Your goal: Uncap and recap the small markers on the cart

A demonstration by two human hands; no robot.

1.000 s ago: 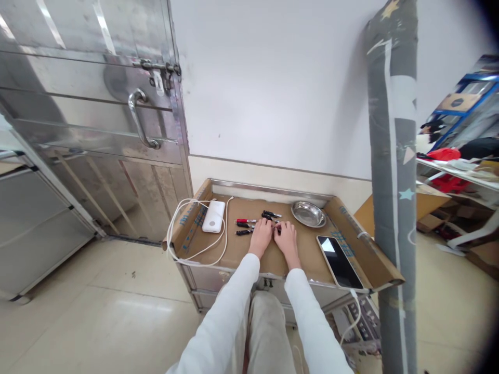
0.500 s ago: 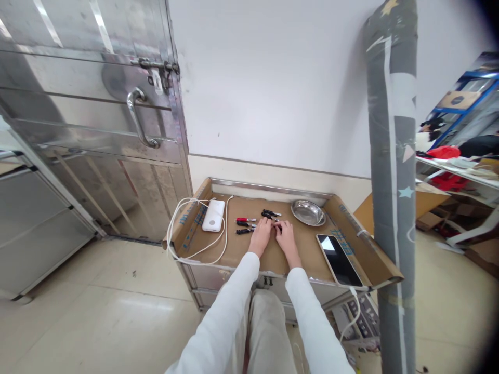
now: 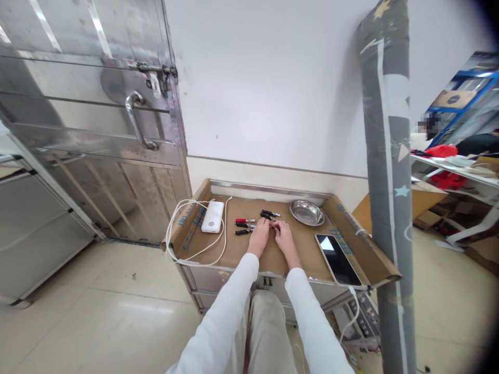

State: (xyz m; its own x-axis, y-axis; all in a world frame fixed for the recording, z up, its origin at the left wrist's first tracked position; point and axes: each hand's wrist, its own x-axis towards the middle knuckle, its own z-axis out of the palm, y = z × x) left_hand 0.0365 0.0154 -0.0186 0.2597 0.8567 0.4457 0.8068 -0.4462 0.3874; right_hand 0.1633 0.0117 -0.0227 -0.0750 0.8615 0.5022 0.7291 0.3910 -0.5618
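Note:
My left hand (image 3: 260, 237) and my right hand (image 3: 284, 237) rest side by side on a cardboard-covered table top (image 3: 237, 252). Their fingertips meet, pinched together on something small I cannot make out. Just left of my left hand lie a red-handled small tool (image 3: 244, 221) and two black ones (image 3: 244, 232). Another black small tool (image 3: 270, 214) lies just beyond my fingers.
A white power bank (image 3: 212, 216) with a looped white cable (image 3: 179, 234) sits at the left. A metal dish (image 3: 306, 212) stands at the back right, a phone (image 3: 337, 258) at the right edge. A grey rolled mat (image 3: 385, 171) leans beside the table; a metal door (image 3: 97, 119) stands left.
The camera has shifted slightly; both hands stay together at the same spot on the cardboard, fingers drawn a little closer.

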